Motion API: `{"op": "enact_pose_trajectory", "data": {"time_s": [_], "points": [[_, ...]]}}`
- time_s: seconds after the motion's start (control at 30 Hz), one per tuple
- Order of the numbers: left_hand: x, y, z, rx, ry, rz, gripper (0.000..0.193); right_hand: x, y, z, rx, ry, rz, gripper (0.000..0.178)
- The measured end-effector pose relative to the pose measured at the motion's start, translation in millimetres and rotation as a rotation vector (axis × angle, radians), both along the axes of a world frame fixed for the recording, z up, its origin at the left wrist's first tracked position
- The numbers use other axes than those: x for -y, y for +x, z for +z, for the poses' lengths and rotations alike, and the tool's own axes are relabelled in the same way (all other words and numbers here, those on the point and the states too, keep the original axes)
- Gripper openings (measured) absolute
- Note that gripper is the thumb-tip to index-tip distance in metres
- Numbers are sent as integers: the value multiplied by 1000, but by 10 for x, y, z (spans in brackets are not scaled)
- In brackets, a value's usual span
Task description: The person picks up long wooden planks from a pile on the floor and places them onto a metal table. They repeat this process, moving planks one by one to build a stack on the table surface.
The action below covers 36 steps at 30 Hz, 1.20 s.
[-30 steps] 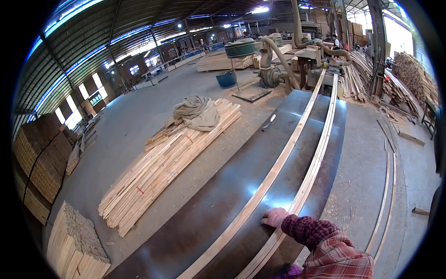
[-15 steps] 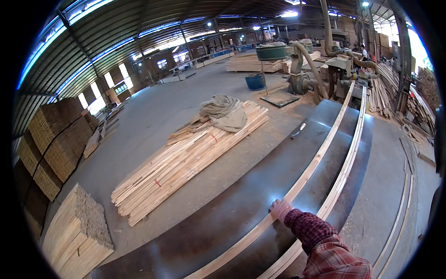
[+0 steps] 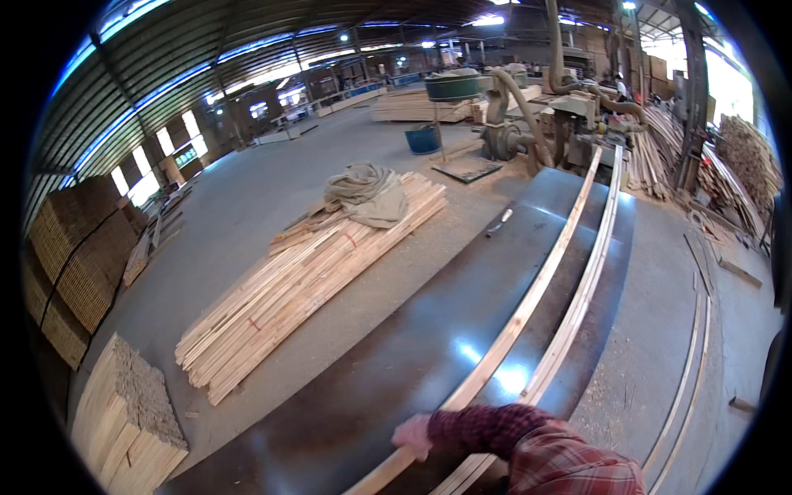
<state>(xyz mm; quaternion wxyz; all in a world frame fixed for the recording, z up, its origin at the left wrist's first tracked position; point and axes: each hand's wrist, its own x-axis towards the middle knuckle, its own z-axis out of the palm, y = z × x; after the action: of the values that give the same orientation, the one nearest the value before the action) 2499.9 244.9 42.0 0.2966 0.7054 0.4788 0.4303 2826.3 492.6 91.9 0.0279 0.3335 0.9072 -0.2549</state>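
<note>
Dark and glossy, the surface (image 3: pixel 396 363) carried a long wooden strip (image 3: pixel 512 326) left of several thin strips (image 3: pixel 571 318). The right hand (image 3: pixel 413 436) lay on the long wooden strip, whether gripping I couldn't tell; the left hand was out of view.

From just above, a head-worn fisheye looks forward and down along the dark tabletop (image 3: pixel 371 388).

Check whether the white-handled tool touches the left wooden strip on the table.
Apart: the head view shows dark tabletop between the white-handled tool and the left wooden strip.
</note>
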Motion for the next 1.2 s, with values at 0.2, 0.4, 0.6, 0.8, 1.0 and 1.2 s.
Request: {"op": "enact_pose_trajectory", "data": {"time_s": [0.2, 0.4, 0.6, 0.8, 1.0, 1.2], "points": [[-13, 73, 293, -923, -18, 49, 28, 721, -813, -359, -10, 134, 91, 35], [-240, 90, 489, -996, -549, -134, 37, 762, 42, -118, 135, -119, -12, 44], [-309, 358, 712, -1082, -305, -74, 37, 538, 1150, -72, 308, -162, -145, 49], [-137, 355, 761, -1113, 20, 13, 41, 828, 1203, -184, 228, -173, -364, 62], [-114, 301, 681, -990, 171, 81, 61, 1026, 1083, -83, 204, -62, -637, 70], [-402, 338, 882, -997, -466, -158, 78, 947, 1048, -75, 224, -57, -623, 66]]}}
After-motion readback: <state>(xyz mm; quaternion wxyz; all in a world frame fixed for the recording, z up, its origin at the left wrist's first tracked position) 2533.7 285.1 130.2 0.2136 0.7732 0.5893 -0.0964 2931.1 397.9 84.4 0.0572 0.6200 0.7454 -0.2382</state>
